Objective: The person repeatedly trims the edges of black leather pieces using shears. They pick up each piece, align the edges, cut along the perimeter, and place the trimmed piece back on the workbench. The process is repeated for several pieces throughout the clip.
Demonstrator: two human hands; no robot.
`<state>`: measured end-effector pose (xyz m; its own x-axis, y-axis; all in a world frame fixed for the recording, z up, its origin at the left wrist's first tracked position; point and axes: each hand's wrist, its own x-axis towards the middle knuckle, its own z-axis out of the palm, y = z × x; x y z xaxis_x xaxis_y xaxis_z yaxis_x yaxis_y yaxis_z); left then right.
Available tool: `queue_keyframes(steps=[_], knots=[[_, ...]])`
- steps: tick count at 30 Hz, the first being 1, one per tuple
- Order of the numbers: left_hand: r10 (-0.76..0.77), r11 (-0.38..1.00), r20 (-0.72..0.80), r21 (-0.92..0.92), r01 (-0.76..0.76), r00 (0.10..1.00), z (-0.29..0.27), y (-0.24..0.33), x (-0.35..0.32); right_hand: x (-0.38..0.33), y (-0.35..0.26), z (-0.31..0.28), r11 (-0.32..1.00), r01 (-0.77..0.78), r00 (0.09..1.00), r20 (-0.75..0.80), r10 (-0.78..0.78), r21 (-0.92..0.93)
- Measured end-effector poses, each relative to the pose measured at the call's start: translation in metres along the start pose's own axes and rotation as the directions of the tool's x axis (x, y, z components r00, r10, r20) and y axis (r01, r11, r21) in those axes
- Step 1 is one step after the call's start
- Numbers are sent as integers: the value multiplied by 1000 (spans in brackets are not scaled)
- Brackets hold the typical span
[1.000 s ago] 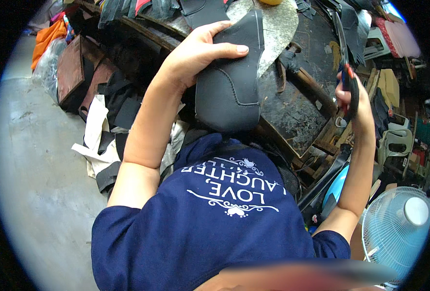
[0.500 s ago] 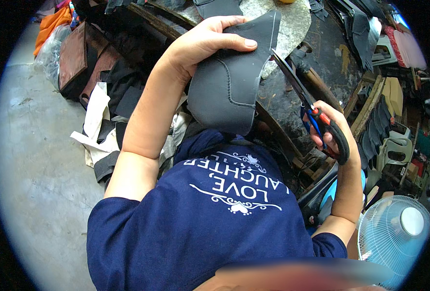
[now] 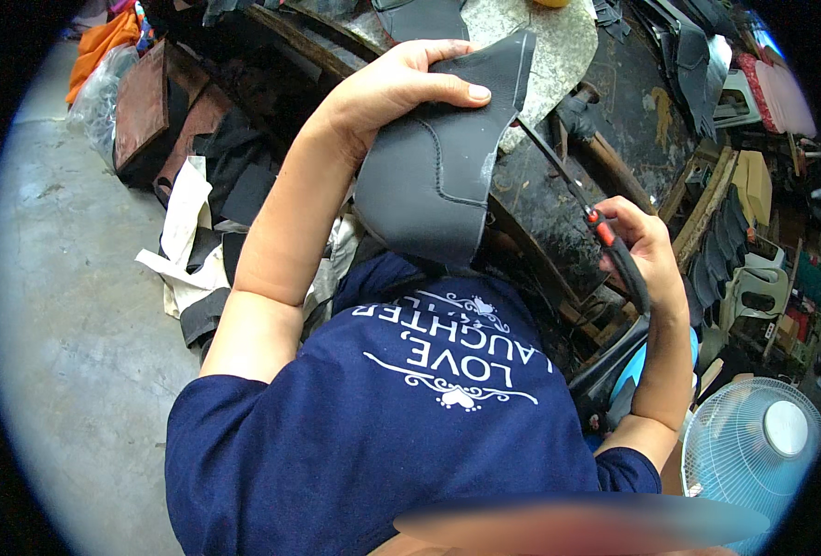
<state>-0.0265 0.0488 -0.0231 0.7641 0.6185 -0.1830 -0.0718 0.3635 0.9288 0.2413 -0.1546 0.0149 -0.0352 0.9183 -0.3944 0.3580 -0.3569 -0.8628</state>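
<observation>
Since the earlier frame the scissors (image 3: 585, 215) have swung in closer, their blades now pointing up and left with the tips meeting the right edge of the dark grey leather piece (image 3: 438, 176), and the right hand (image 3: 647, 250) has risen a little toward the middle of the scene. That right hand is clenched around the black and red handles, fingers through the loops. The left hand (image 3: 397, 88) grips the leather piece near its far edge, thumb laid across the front face and fingers behind, holding it up in the air above the tabletop (image 3: 559, 199). The piece is curved and stitched with a seam running down its middle, its lower end hanging just over the person's navy shirt (image 3: 383, 435). Beyond the hands, the dark worn tabletop carries a pale speckled stone slab (image 3: 559, 46) at the far side. To the right stand stacks of dark cut pieces (image 3: 721, 250) and wooden racks. On the left, on the grey concrete floor (image 3: 68, 306), lie scraps of white and black material (image 3: 188, 250) and a brown bag (image 3: 146, 111). A white fan (image 3: 753, 445) sits at the near right.
</observation>
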Motion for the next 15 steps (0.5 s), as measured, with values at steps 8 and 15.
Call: queue_keyframes(steps=[8, 15], knots=[[3, 999, 41, -48, -1, 999, 10, -1, -8, 4, 2, 2, 955, -2, 993, 111, -32, 296], [-60, 996, 102, -60, 66, 993, 20, 0, -14, 11, -10, 21, 963, 76, 996, 26, -85, 260]])
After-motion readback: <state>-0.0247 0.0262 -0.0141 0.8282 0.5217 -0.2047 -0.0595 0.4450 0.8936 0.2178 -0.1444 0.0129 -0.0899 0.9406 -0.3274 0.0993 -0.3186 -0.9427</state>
